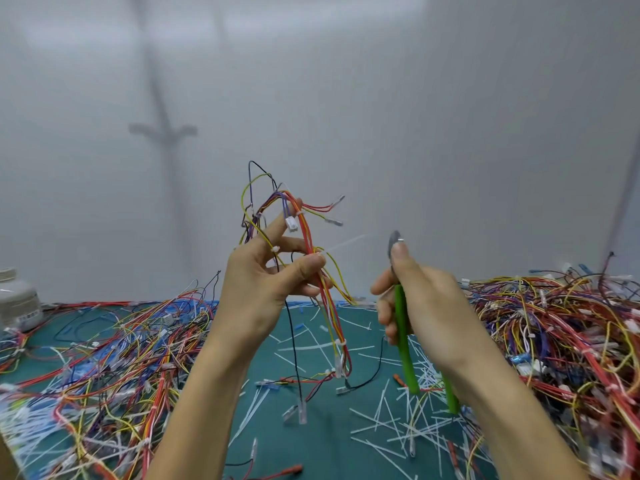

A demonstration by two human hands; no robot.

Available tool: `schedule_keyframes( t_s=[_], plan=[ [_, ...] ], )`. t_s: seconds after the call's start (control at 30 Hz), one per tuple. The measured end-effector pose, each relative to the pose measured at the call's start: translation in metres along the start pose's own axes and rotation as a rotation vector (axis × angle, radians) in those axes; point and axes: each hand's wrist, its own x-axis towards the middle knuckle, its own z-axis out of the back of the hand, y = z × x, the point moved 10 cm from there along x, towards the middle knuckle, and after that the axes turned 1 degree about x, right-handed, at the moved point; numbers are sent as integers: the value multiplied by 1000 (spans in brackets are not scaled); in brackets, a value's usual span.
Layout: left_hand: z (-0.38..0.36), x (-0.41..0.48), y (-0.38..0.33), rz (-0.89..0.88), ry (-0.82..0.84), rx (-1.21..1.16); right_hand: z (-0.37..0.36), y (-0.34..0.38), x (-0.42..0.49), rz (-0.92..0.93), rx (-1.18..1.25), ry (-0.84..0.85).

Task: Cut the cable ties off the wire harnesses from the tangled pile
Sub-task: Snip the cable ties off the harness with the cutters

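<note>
My left hand point(266, 282) holds up a wire harness point(306, 237) of red, yellow and purple wires, pinching it between thumb and fingers. A white cable tie point(343, 244) sticks out to the right from the bundle at my thumb. Another white tie point(341, 342) wraps the harness lower down. My right hand point(419, 299) grips green-handled cutters point(403, 341), their grey jaws point(394, 242) pointing up, a short gap right of the tie's tail. The tangled pile of harnesses point(561, 334) lies on the right of the table.
A green mat point(322, 441) is strewn with cut white tie pieces point(388, 424) and loose connectors. Another heap of wires point(114, 355) covers the left side. A white plastic jar point(17, 299) stands at the far left. A pale wall rises behind.
</note>
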Motion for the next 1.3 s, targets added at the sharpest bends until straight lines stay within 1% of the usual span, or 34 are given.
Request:
schedule_keyframes(
  t_s=[0.1,0.2,0.27,0.47,0.73,1.03,1.3],
  plan=[
    [1,0,-4,-20,-7,31,-9,6,-4,62,-211,91],
    [-1,-1,-7,-37,5,38,-17,20,-11,206,-480,89],
    [-3,-1,-8,-40,7,43,-22,26,-15,262,-591,84],
    [-11,-2,-5,-26,26,24,-22,30,-16,298,-645,40],
    [-14,-4,0,-20,-6,36,-20,30,-14,291,-614,29],
    [-17,-4,-2,-33,6,52,-20,33,-15,293,-628,18],
    [-19,-5,-4,-25,16,35,-19,28,-12,258,-559,31]
  ],
)
